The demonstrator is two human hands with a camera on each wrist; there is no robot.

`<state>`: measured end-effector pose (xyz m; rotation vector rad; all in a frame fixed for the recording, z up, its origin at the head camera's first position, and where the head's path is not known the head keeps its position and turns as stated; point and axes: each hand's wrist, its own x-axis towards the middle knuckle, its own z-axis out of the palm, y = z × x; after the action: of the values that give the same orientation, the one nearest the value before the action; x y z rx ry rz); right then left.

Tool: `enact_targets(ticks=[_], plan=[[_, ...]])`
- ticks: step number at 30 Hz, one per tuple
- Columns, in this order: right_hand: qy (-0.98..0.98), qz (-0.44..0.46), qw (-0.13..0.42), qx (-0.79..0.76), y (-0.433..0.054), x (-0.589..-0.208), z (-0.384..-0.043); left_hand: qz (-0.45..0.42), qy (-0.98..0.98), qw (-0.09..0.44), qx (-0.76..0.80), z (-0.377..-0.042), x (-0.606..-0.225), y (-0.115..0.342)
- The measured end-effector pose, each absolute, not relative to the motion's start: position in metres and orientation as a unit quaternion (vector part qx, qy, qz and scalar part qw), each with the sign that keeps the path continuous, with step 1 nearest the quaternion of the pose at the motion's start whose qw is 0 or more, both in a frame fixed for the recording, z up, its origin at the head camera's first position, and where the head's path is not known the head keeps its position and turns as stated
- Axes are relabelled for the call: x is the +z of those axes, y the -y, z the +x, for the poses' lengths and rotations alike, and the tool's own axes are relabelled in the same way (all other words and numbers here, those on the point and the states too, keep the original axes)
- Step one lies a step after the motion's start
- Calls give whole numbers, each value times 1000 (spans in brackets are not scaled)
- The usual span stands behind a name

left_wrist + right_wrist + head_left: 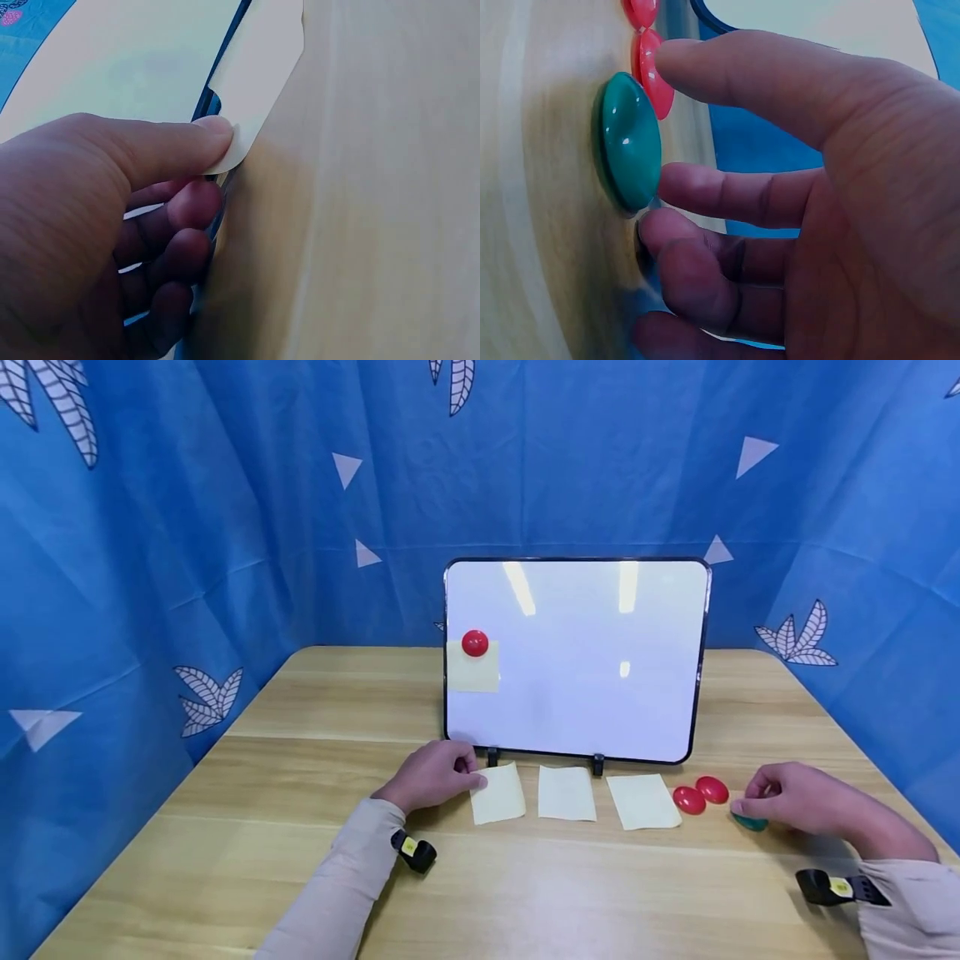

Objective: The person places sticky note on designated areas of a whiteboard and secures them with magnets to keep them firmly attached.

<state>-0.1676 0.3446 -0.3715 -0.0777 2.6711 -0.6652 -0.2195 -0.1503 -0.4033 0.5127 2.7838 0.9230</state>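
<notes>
Pale yellow, the leftmost note (501, 797) is pinched at its edge between the thumb and fingers of the left hand (437, 774), just in front of the whiteboard (581, 668). On my remote feed the green magnet (632, 142) lies on the bench (562, 893) beside two red magnets (689, 800), and the right hand (813, 797) is at it, thumb and index finger spread apart (whether a fingertip touches, I cannot tell). I also see another note (472, 677) on the whiteboard's left side, under a third red magnet (475, 643).
</notes>
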Motion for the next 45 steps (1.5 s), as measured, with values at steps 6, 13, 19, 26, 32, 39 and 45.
enact_targets(ticks=[6, 13, 19, 26, 32, 39, 45], plan=[[-948, -29, 197, -248, -344, -374, -167, 177, -923, 59, 337, -219, -405, 151], [-947, -32, 201, -251, -341, -374, -167, 181, -910, 22, 372, -218, -407, 153], [-949, -29, 199, -244, -338, -373, -169, 191, -894, -15, 405, -219, -409, 154], [-949, -34, 188, -252, -338, -373, -169, 206, -878, -30, 431, -220, -410, 154], [-941, -27, 183, -282, -339, -377, -170, 215, -870, -42, 441, -221, -409, 154], [-940, -21, 178, -290, -337, -379, -171, 214, -867, -37, 449, -220, -408, 155], [-942, -33, 166, -290, -339, -377, -169, 220, -867, -35, 445, -223, -405, 150]])
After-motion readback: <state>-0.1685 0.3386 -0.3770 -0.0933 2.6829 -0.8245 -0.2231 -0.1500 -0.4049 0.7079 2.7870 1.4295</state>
